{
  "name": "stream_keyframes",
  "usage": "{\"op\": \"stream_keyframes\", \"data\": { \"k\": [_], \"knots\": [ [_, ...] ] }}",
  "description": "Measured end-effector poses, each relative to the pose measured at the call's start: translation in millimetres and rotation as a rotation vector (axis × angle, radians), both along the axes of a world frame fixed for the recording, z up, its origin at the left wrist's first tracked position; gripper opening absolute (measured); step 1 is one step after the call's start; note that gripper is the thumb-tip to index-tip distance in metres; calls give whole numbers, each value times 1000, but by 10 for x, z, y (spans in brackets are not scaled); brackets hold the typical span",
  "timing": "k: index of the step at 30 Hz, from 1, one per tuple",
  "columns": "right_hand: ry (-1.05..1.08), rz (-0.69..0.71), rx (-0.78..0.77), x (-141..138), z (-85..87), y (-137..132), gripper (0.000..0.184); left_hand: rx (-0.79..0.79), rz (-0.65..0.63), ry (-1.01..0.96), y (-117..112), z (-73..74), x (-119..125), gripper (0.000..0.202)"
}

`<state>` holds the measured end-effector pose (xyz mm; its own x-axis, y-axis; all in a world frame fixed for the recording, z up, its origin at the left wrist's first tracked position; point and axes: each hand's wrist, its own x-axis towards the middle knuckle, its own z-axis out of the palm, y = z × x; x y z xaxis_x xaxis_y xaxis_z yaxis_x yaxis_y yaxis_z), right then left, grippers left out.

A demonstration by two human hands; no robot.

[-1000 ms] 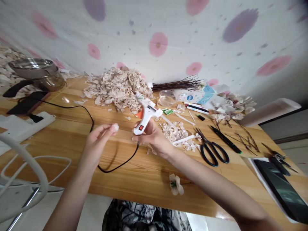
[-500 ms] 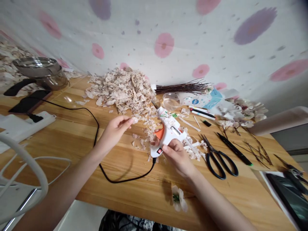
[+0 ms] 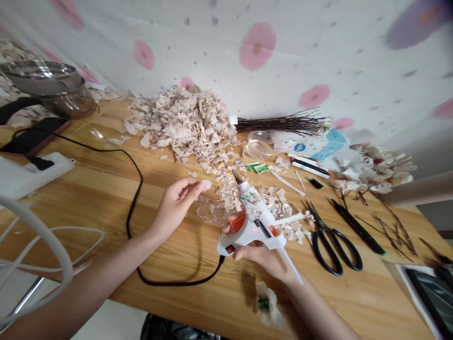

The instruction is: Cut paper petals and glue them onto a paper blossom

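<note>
Between the thumb and fingers of my left hand (image 3: 179,203) is a small pale petal (image 3: 205,184). My right hand (image 3: 260,257) grips a white hot glue gun (image 3: 253,212) with an orange trigger and a clear glue stick poking out of its back. Its metal nozzle points up and away, to the right of the petal and apart from it. A black cord runs from the handle across the table. Below my right wrist lies a white flower (image 3: 267,304) with a green centre. Loose petals (image 3: 226,191) are scattered beneath the glue gun.
A big heap of dried petals (image 3: 187,123) lies at the back, beside a bundle of dark twigs (image 3: 279,124) and a clear round dish (image 3: 261,145). Black-handled scissors (image 3: 331,243) and a black pen (image 3: 357,226) lie right. A power strip (image 3: 38,174) sits left.
The glue gun has tilted and come nearer to me, showing more of its side and its glue stick. My left hand still holds the petal. The whole view has shifted slightly.
</note>
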<state>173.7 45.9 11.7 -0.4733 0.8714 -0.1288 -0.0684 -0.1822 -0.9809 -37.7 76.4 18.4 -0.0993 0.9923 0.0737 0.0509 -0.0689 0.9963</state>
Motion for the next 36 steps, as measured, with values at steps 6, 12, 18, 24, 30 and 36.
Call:
{"op": "stream_keyframes", "data": {
  "k": [6, 12, 18, 24, 30, 36],
  "knots": [
    [-70, 22, 116, -3, -63, -47, 48, 2, 64, -35, -4, -21, -7, 23],
    [-144, 124, 109, -35, -15, -70, 42, 1, 46, -8, -40, -77, 37, 23],
    [-155, 133, 97, -44, -32, -73, 40, -6, 49, -6, -60, -81, 54, 23],
    [-170, 172, 82, -42, -56, -77, 38, -1, 42, 38, -71, -44, 40, 22],
    [-138, 179, 46, -40, -81, -80, 35, -13, 24, 21, -74, -45, 37, 21],
    [-120, 205, 19, -60, -39, -78, 33, -17, 30, 16, -76, -55, 28, 22]
  ]
}}
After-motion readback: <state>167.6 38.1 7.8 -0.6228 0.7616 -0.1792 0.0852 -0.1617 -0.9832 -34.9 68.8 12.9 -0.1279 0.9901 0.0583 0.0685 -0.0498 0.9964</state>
